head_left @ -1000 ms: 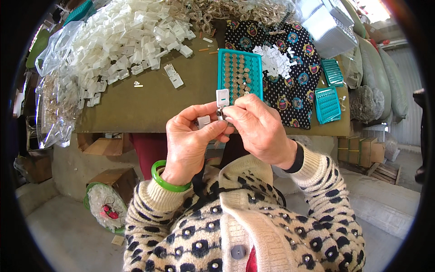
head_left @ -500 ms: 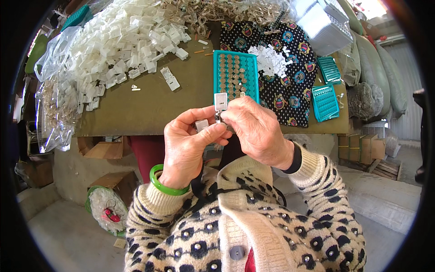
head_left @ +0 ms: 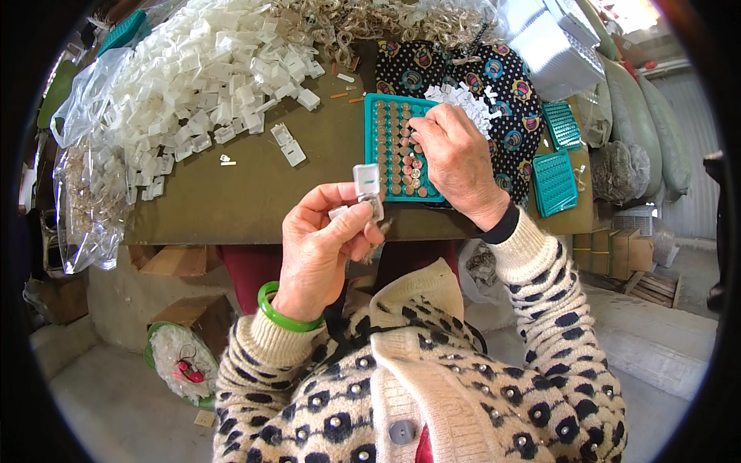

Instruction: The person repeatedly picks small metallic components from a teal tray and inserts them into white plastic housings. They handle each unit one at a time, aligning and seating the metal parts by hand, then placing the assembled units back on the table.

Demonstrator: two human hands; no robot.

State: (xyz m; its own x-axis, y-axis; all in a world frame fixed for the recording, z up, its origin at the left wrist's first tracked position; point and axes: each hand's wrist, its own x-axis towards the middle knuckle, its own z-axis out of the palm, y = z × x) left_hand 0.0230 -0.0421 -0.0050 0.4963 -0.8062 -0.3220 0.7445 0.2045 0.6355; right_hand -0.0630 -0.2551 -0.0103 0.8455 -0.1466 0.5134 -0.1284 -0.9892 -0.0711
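My left hand (head_left: 320,245) is closed on a small white plastic case (head_left: 367,180), its lid standing open, held up before the table's near edge. Another white piece (head_left: 337,212) shows between the same fingers. My right hand (head_left: 463,166) reaches over the teal tray (head_left: 372,147), fingertips pinched above its upper right part. What they grip, if anything, is hidden. Rows of small round metallic discs (head_left: 394,147) fill much of the tray. To its right, partly behind my hand, lie small white pieces (head_left: 471,103) on a dark patterned cloth (head_left: 529,104).
A big heap of white plastic cases (head_left: 224,69) covers the table's far left, with one open case (head_left: 288,145) apart from it. Two teal trays (head_left: 554,184) sit at the right edge. Stacked clear trays (head_left: 552,50) and sacks (head_left: 652,131) stand beyond. Clear strands (head_left: 370,27) are piled behind.
My right hand has left the case and moved up and right to the tray. My left hand still holds the case, whose lid stands open.
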